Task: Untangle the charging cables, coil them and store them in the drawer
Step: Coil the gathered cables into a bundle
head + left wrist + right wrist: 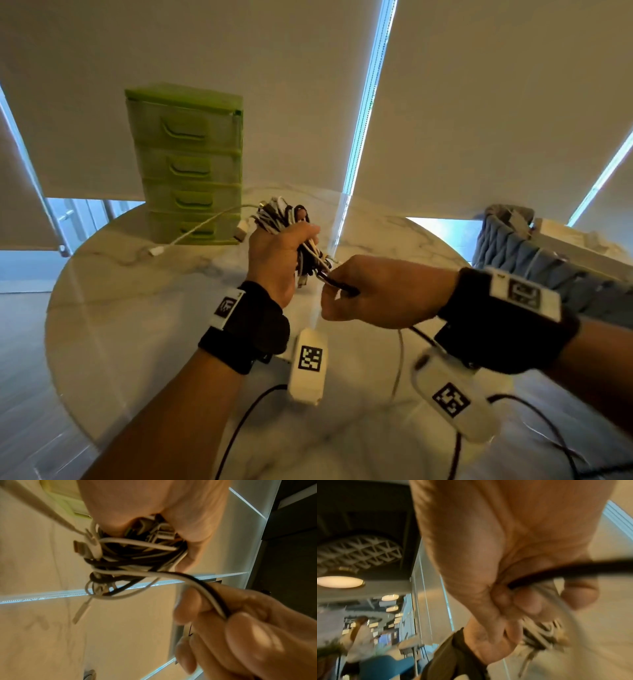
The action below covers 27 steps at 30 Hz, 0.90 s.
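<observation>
Head view first: the left hand (279, 257) is raised over the round marble table (113, 301), its fingers curled tight round a tangled bundle of white and black charging cables (284, 219), which sticks out above and below the fist. One white cable (205, 224) trails from the bundle to the left, its plug hanging in front of the green drawer unit (190, 161), which stands on the far side of the table with all four drawers shut. The right hand (383, 291) sits just right of the bundle, thumb and fingers pinching a black cable (337, 282) and a white strand that lead back into the tangle. A grey quilted chair back (513, 253) shows at the right edge. Left wrist view: the left hand (154, 507) fills the top, closed round the cables (133, 558), with several plugs poking out of the fist; lower right, the right hand (240, 628) clamps a black and a white strand side by side between thumb and curled fingers. Right wrist view: the right hand (496, 554) is closed, the black cable (556, 573) running out of the fist towards the right; below it, blurred, the left hand (488, 642) grips the bundle (539, 635).
</observation>
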Tool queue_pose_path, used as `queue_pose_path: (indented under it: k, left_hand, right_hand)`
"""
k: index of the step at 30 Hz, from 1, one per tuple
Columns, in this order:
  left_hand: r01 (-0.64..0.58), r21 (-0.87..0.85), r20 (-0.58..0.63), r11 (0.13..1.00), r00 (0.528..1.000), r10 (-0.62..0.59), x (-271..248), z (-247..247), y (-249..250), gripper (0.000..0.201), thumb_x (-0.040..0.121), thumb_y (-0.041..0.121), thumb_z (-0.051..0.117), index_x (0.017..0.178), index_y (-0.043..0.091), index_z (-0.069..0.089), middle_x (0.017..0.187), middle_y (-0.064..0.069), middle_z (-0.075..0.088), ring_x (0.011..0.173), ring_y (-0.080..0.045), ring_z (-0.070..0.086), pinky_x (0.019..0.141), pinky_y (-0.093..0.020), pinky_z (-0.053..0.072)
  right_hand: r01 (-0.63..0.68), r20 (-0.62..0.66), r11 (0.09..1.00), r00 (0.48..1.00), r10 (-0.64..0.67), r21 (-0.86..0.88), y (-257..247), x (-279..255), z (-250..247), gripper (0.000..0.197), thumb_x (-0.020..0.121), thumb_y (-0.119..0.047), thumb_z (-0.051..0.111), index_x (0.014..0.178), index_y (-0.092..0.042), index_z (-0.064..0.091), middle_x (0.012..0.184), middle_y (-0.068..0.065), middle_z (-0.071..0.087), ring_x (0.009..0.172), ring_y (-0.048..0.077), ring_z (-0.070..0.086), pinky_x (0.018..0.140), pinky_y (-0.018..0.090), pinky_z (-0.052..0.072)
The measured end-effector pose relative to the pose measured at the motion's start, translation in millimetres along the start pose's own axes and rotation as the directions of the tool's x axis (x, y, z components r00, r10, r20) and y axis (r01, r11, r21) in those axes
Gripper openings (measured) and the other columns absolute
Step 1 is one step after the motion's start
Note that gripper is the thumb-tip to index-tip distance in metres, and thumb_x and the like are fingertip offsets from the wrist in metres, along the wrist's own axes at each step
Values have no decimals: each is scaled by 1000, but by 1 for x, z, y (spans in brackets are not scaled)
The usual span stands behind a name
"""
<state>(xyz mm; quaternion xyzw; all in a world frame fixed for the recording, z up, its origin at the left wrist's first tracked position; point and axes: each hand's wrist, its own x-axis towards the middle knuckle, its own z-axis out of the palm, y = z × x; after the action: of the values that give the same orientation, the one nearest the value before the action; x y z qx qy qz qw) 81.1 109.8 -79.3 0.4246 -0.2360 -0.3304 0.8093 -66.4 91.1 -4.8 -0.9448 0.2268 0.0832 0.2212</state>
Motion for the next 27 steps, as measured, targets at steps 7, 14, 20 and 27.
queue_pose_path:
  k: [7, 14, 20, 27]
  left_hand:
    - [-5, 274, 256, 962, 964, -68, -4, -5, 5, 43, 63, 33, 85, 85, -1, 70, 78, -20, 69, 74, -29, 67, 67, -41, 54]
    - [305, 115, 583, 945, 750, -313, 7, -18, 10, 74, 60, 63, 75, 100, 4, 55, 64, -4, 60, 56, -14, 59, 59, -29, 53]
    - [400, 45, 741, 915, 601, -299, 4, -21, 14, 60, 54, 29, 92, 97, -1, 64, 59, -1, 55, 54, -11, 55, 60, -25, 52]
    - [529, 94, 826, 844, 431, -362, 0, -24, 15, 46, 57, 11, 80, 97, -6, 66, 56, -4, 55, 51, -16, 57, 71, -30, 53]
  right_hand:
    - [92, 37, 950, 996, -85, -298, -2, 12, -46, 18, 96, -31, 55, 92, -19, 68, 75, -6, 64, 62, 2, 59, 59, 13, 49]
    - [262, -153, 854, 919, -363, -450, -12, 34, -74, 43, 72, -60, 59, 89, -22, 71, 70, -14, 61, 62, 3, 58, 66, 29, 53]
    - [301, -126, 925, 934, -335, -231, -7, 50, -79, 55, 64, -56, 66, 116, -39, 59, 69, 4, 50, 65, 25, 51, 75, 47, 51]
    - [391, -49, 913, 916, -399, -120, -6, 55, -84, 54, 62, -54, 66, 114, -40, 61, 67, 13, 56, 59, 15, 49, 60, 18, 41]
